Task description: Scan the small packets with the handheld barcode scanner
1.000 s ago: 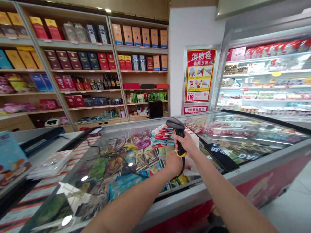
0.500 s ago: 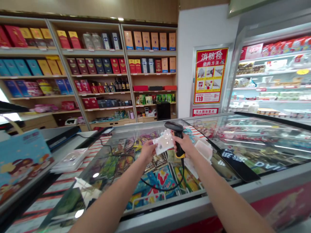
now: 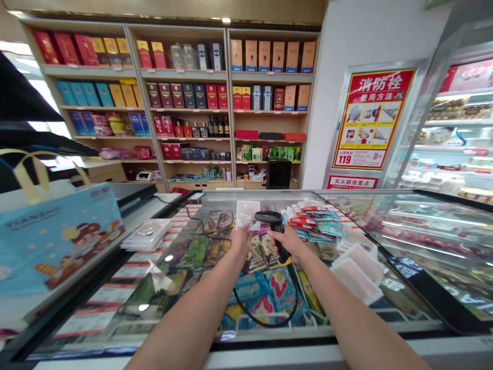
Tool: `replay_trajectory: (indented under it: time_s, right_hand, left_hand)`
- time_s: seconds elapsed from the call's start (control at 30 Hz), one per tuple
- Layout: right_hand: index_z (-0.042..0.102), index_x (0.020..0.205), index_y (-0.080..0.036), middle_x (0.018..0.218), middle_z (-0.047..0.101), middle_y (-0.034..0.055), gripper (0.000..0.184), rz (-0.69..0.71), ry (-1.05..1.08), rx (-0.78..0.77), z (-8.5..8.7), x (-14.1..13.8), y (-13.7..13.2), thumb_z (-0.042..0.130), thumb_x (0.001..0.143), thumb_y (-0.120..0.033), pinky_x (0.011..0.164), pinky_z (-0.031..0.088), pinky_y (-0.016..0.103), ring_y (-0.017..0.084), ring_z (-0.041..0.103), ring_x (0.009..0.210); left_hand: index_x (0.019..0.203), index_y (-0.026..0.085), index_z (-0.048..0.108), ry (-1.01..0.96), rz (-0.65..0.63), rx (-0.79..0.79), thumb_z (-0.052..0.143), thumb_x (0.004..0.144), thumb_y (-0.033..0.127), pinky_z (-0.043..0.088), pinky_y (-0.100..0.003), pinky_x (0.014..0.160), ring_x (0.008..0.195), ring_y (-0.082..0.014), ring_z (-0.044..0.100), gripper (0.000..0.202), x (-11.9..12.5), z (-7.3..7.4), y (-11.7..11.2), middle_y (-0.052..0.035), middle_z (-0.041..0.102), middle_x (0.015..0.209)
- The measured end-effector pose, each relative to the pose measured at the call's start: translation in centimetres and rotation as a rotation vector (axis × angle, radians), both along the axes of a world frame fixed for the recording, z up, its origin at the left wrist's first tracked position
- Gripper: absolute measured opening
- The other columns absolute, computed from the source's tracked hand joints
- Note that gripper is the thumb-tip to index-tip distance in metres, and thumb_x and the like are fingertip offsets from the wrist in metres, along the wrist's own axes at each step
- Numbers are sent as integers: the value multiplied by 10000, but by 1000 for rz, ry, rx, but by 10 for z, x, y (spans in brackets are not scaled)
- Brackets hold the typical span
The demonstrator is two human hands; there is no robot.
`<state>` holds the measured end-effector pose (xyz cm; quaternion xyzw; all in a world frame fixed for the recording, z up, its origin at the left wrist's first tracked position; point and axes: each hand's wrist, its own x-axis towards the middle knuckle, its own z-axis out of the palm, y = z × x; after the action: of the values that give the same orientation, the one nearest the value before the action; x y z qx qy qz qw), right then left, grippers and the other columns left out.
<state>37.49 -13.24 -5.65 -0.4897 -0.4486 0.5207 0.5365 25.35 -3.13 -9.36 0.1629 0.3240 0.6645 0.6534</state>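
Note:
My left hand (image 3: 241,237) pinches the lower edge of a flat, clear-and-white plastic packet (image 3: 247,213), held up over the glass freezer top. Wrapped round the handle of a black barcode scanner (image 3: 282,245) is my right hand (image 3: 289,241). The scanner's head points left toward the packet, close beside it. From its yellow-ringed base a black cable (image 3: 265,325) loops down and to the left over the glass. Small red, white and blue pouches (image 3: 314,222) lie in a pile just beyond my right hand. Nearer on the right rest several flat pale packets (image 3: 358,272).
A stack of clear packets (image 3: 148,234) sits on the left ledge, near a blue paper bag (image 3: 65,231). Through the freezer glass (image 3: 215,200) show bagged frozen goods. Boxed shelves (image 3: 229,74) stand behind; a black sign strip (image 3: 435,293) lies on the right.
My view has swung left and down. The packet has moved from in front of the scanner to its left, now upright. The pouch pile is now uncovered.

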Motion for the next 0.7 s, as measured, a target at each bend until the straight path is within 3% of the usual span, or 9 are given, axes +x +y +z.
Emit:
replay_trajectory:
  time_s: [0.2,0.47,0.7]
  right_hand:
    - [480,738,-200,473,508,-82,330,-7,1,-94,-5,-5,-10,729,616,-378,358,411,219,79,441,351]
    - [474,644,-186,457,487,-71,267,25,-27,-122,-2,-10,-13,699,655,-330,361,409,217,72,426,348]
    - [470,643,-189,459,485,-66,260,16,-36,-125,-1,-10,-15,693,685,-316,364,413,223,78,426,350]
  left_hand:
    - [834,146,593,-48,63,-66,607,679,-70,514,-202,615,622,-114,648,266,-1,3,-1,1,644,667]
    - [793,124,564,-122,51,-57,557,703,-95,533,-207,610,577,-98,632,237,1,6,-6,-3,638,657]
    - [872,125,603,-118,34,-58,551,729,-76,522,-187,585,572,-94,632,253,0,7,-8,-8,650,672]
